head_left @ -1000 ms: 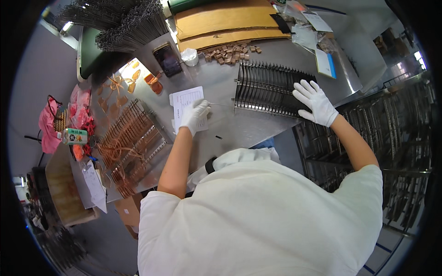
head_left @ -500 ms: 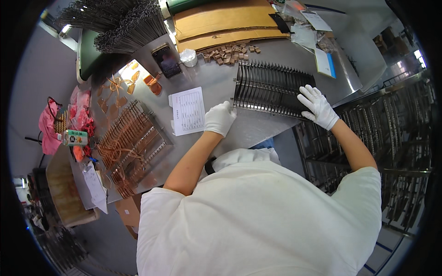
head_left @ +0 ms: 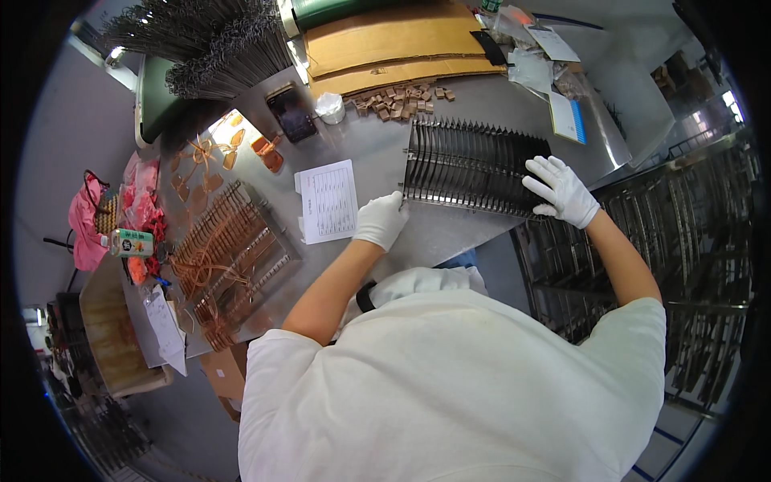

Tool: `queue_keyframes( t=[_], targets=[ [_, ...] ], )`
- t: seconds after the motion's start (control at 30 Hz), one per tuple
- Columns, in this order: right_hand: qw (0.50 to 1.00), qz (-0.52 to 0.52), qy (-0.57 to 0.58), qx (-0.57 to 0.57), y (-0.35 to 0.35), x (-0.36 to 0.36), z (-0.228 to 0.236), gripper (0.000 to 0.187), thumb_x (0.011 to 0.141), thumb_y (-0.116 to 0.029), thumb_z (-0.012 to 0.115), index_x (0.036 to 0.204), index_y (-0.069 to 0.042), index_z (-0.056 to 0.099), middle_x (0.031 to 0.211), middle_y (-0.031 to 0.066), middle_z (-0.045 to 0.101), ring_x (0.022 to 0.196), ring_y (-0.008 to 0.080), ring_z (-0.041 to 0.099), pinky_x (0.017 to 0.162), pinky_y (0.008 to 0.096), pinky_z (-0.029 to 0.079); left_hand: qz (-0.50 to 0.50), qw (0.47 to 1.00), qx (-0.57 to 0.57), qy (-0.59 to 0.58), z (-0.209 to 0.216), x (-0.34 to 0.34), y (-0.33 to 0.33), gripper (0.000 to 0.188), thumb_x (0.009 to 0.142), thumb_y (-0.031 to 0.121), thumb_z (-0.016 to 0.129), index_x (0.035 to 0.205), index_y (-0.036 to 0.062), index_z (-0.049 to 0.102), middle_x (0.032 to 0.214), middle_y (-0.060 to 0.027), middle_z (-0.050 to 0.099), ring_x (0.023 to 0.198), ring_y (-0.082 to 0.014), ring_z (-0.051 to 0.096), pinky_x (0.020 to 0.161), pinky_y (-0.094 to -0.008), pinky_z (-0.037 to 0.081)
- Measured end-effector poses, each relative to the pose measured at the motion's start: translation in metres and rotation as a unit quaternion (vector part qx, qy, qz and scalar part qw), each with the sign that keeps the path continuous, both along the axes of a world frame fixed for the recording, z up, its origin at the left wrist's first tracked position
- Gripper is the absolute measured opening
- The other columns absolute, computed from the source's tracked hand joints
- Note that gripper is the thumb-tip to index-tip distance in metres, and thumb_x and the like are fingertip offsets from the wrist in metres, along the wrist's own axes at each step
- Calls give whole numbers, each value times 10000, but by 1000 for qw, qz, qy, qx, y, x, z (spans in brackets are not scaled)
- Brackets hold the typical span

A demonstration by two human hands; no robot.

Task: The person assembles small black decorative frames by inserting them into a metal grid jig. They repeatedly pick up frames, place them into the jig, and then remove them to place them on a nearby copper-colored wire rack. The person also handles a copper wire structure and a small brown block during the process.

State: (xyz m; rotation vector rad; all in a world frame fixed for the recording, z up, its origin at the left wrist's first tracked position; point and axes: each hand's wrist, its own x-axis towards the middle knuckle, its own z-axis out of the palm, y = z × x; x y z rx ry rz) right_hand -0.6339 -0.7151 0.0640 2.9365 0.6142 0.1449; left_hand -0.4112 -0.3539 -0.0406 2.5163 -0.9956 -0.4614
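Observation:
A dark metal rack [head_left: 474, 165] with a row of many thin upright slats lies on the steel table. At its near left corner is my left hand [head_left: 381, 218], in a white glove, its fingers closed on the rack's edge. My right hand [head_left: 566, 193], gloved in white too, lies over the rack's right end with its fingers spread. That hand covers part of the end slats. Just left of my left hand is a white printed sheet [head_left: 328, 201] with a table on it.
A second rack [head_left: 233, 249] strung with brown cords stands at the left. Small brown blocks [head_left: 401, 103], a phone [head_left: 291, 111] and a white cup [head_left: 330, 107] sit behind. Cardboard [head_left: 401, 40] and black wire hooks [head_left: 225, 56] lie at the back. Tall shelving [head_left: 666, 249] stands right.
The dark rack has shifted slightly towards me and to the left. Both my hands have moved a little with it, staying at its two ends.

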Motion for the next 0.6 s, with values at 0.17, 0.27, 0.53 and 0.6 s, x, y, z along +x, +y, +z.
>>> queue_keyframes(
  t=[0.17,0.27,0.53,0.6],
  targets=[
    [998,-28,-3,54,10,21,43,618,836,-312,744,1368,-55,562,1436,206,546,1304,416,544,1146,524,410,-27,975,-183,-125,65,157,54,277,887,307,704,1060,96,751,1111,-108,727,1039,-298,683,935,-400,536],
    [988,-12,-131,81,13,37,50,547,845,-247,707,1329,-31,573,1386,215,571,1228,422,577,1095,526,444,201,862,-303,-353,206,246,82,457,944,376,696,1266,51,687,1226,-188,698,1130,-371,663,988,-436,517],
    [985,80,-78,132,57,139,39,543,836,-208,721,1338,-38,598,1322,194,612,1144,388,629,1017,486,503,286,857,-123,-410,281,354,120,423,989,447,625,1287,150,665,1161,-179,746,1125,-409,683,954,-483,523],
    [984,89,-61,144,63,154,31,563,852,-218,723,1370,-52,580,1327,180,612,1149,384,630,1014,483,505,308,847,-124,-415,287,334,113,376,1002,428,617,1250,152,678,1180,-167,740,1132,-402,678,935,-485,527]
  ],
)
